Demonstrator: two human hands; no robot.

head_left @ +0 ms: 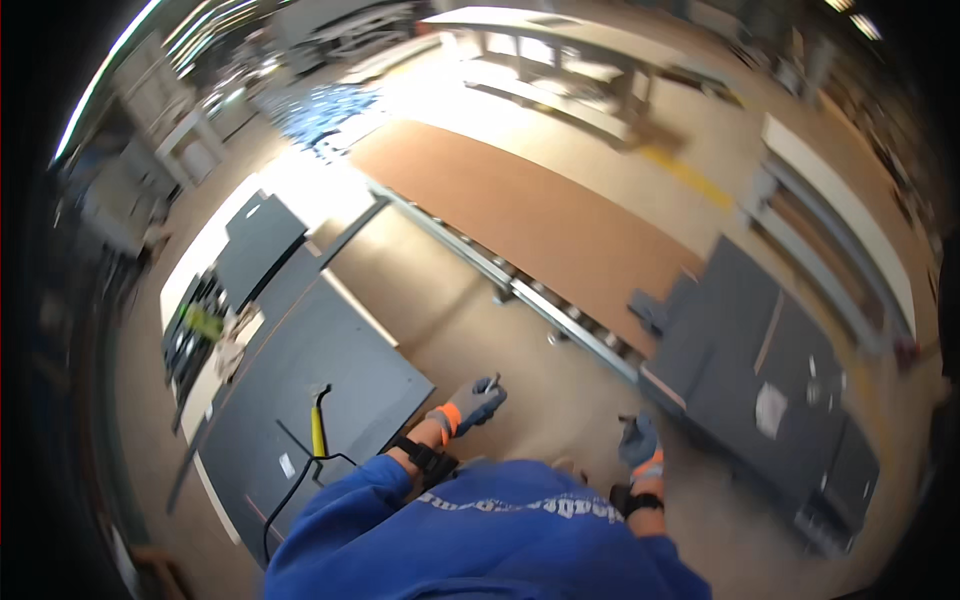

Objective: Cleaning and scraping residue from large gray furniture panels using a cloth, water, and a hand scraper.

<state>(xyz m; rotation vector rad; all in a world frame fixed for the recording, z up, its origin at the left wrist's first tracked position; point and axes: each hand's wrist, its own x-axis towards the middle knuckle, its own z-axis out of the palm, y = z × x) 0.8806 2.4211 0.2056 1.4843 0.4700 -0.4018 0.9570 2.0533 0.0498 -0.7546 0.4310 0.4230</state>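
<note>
A dark grey panel [345, 345], likely stiff and heavy, best held by opposite edges, overhangs a pale table's [362, 306] right edge near a worker's curled left hand [480, 402]; whether it or the right hand [640, 442] grips anything is unclear.

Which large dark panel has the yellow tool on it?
The left panel, nearest your left hand: the yellow tool lies there; the right panel has none.

The person has two gloved hands, a left grip [482, 402] and a right grip [639, 442], with two black wristbands [430, 461], one behind each grip. One yellow-handled tool [318, 432] lies left of the left grip; one long brown panel [520, 210] stretches beyond both.
</note>
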